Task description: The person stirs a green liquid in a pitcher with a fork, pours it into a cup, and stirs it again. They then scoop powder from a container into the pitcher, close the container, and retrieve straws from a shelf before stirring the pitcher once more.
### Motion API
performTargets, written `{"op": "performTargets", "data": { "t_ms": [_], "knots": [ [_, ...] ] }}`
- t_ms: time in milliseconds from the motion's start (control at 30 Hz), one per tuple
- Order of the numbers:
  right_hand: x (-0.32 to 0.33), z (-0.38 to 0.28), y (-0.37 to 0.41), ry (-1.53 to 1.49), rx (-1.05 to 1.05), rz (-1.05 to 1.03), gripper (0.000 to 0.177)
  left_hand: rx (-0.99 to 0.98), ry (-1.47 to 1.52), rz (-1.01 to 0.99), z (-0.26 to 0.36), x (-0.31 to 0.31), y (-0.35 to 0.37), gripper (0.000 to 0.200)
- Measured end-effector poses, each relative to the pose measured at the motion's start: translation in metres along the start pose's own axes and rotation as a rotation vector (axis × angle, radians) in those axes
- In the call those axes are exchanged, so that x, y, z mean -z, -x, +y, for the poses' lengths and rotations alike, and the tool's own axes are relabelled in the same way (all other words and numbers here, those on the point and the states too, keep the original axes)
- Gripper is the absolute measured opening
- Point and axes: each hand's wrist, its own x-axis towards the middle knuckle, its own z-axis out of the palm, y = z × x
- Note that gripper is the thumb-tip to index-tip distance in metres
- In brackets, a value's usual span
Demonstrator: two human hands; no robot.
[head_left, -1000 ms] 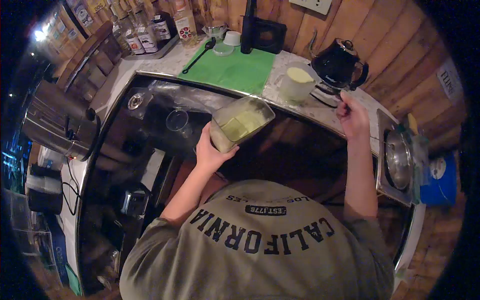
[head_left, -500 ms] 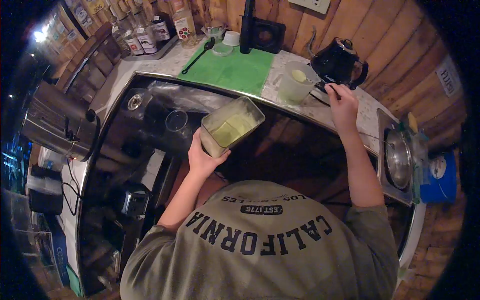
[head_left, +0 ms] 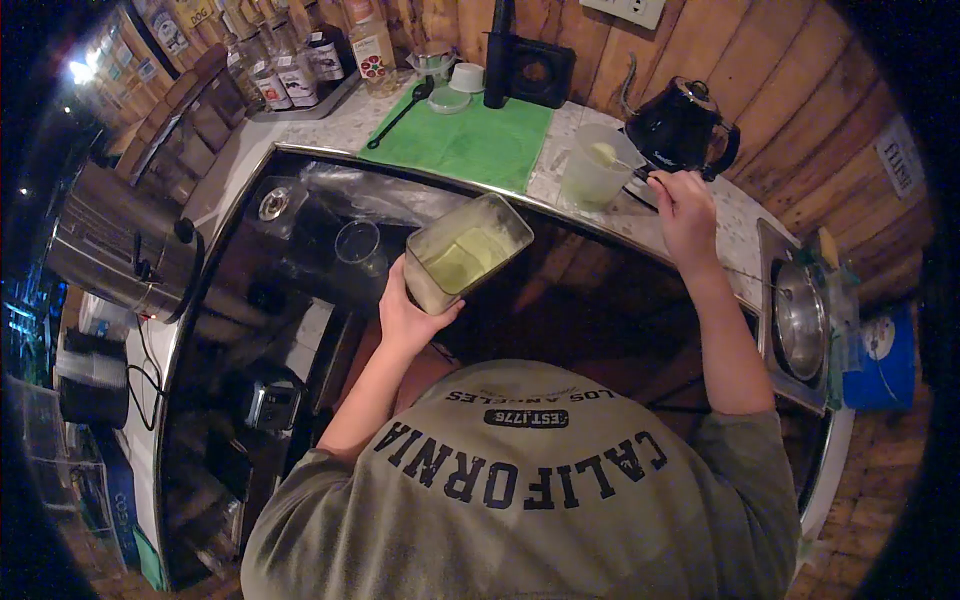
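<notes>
My left hand (head_left: 408, 318) grips a rectangular, clear-walled container (head_left: 428, 288) from its near left side. The container is tilted, and pale green powder (head_left: 468, 258) lies inside. On the right, my right hand (head_left: 688, 215) pinches the handle of a spoon (head_left: 632, 165). The spoon's bowl carries a heap of pale green powder (head_left: 603, 153) and is over the mouth of a frosted pitcher (head_left: 590, 188). The pitcher stands upright on the counter. I cannot make out what is inside it.
A black gooseneck kettle (head_left: 672, 125) stands just behind the pitcher. A green mat (head_left: 465, 140) carries a black spoon (head_left: 400, 115) and a small clear lid (head_left: 449, 100). Bottles (head_left: 375, 55) line the back left. At right is a sink with a metal bowl (head_left: 798, 310).
The whole view has shifted slightly. My right hand and the spoon stay over the pitcher, with the spoon's bowl looking a little more tipped. My left hand still holds the container.
</notes>
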Motion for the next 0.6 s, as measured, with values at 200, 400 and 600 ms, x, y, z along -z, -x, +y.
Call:
{"op": "performTargets", "data": {
  "t_ms": [200,400,600],
  "knots": [
    [-0.0004,0.0018,0.0011,-0.005,0.017,0.019,0.009,0.012,0.019,-0.008,0.003,-0.001,-0.0018,0.09],
    [0.0012,0.0002,0.0018,-0.013,0.002,0.013,0.01,0.019,0.04,-0.021,0.002,-0.0032,-0.0028,0.09],
    [-0.0003,0.0043,0.0034,-0.016,-0.004,0.009,0.01,0.016,0.023,-0.017,0.005,-0.0035,-0.0029,0.091]
  ]
}}
